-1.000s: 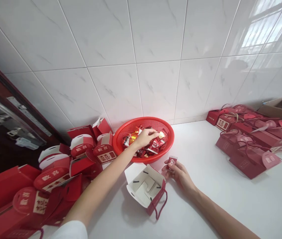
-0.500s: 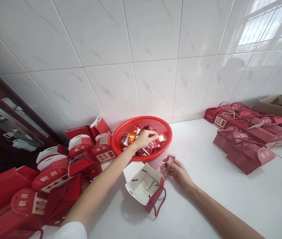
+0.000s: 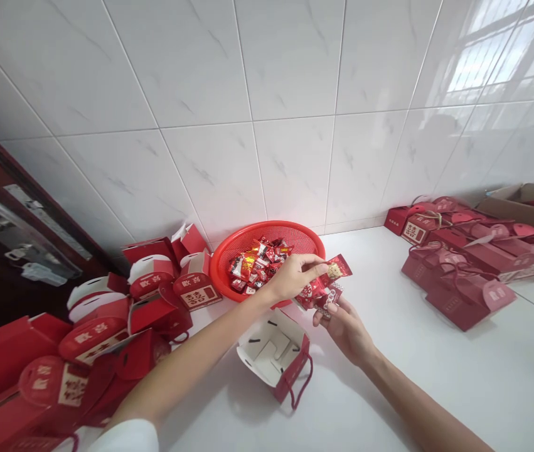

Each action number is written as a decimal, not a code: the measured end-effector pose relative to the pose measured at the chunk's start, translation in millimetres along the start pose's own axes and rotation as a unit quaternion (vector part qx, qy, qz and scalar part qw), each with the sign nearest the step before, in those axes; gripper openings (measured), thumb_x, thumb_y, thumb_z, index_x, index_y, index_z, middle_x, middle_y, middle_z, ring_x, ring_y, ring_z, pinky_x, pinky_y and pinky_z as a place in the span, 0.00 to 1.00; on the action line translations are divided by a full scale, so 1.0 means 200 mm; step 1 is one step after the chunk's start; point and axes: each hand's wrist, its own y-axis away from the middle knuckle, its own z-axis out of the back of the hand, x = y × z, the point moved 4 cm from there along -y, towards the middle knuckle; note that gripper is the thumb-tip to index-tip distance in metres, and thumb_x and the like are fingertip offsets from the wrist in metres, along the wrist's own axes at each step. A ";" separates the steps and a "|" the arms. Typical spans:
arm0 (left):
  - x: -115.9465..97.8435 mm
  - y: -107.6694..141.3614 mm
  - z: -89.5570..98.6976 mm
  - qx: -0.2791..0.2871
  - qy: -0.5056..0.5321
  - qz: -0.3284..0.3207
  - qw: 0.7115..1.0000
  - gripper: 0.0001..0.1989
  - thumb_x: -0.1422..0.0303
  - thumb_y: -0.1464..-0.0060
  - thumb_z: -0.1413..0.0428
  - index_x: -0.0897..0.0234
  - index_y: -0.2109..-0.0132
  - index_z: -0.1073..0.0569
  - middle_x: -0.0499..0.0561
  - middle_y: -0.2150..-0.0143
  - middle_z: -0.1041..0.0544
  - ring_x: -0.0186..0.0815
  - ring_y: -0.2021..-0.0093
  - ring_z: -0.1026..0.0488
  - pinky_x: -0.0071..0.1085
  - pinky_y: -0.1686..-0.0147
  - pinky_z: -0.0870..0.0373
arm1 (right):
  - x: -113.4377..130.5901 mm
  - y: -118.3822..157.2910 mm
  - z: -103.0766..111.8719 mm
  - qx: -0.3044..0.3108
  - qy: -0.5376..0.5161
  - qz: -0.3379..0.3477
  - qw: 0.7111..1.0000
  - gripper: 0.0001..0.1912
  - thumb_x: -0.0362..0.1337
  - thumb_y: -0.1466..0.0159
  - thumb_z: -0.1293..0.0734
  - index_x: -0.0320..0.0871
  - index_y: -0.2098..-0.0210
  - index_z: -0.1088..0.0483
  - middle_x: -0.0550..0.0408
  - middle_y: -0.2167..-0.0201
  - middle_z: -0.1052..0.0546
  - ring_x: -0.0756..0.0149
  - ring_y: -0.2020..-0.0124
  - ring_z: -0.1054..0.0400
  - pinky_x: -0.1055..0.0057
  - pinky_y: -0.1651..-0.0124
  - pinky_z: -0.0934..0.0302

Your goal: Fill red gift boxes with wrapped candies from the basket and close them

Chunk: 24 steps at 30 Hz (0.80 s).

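My left hand (image 3: 297, 276) is closed on a red candy packet (image 3: 339, 269) with a gold picture, just past the right rim of the red plastic basket (image 3: 219, 251). Right below it, my right hand (image 3: 346, 329) pinches small wrapped candies (image 3: 329, 298) with a white dotted edge. A further red packet (image 3: 311, 292) lies between the two hands; which one bears it I cannot tell. Many wrapped candies (image 3: 257, 267) fill the basket. In front of it stands an open red gift box (image 3: 290, 373) with a white inside and a rope handle; nothing shows in it.
Red gift boxes (image 3: 154, 276) crowd the left side, beside a dark door frame (image 3: 36, 207). More red boxes (image 3: 471, 298) with rope handles and a cardboard box (image 3: 525, 207) stand at the right. A tiled wall (image 3: 290, 163) rises behind the white table (image 3: 370, 270).
My left hand has come out of the basket to the right with candy and now meets my right hand. The right hand has shifted slightly right, still holding its candy.
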 end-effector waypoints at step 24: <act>0.07 0.04 -0.05 -0.034 -0.020 0.008 0.999 0.15 0.58 0.40 0.44 0.66 0.60 0.21 0.53 0.62 0.17 0.39 0.63 0.22 0.31 0.61 0.27 | 0.01 0.02 -0.01 -0.069 0.030 0.019 0.997 0.19 0.44 0.50 0.20 0.42 0.65 0.27 0.56 0.70 0.27 0.69 0.72 0.36 0.73 0.75 0.40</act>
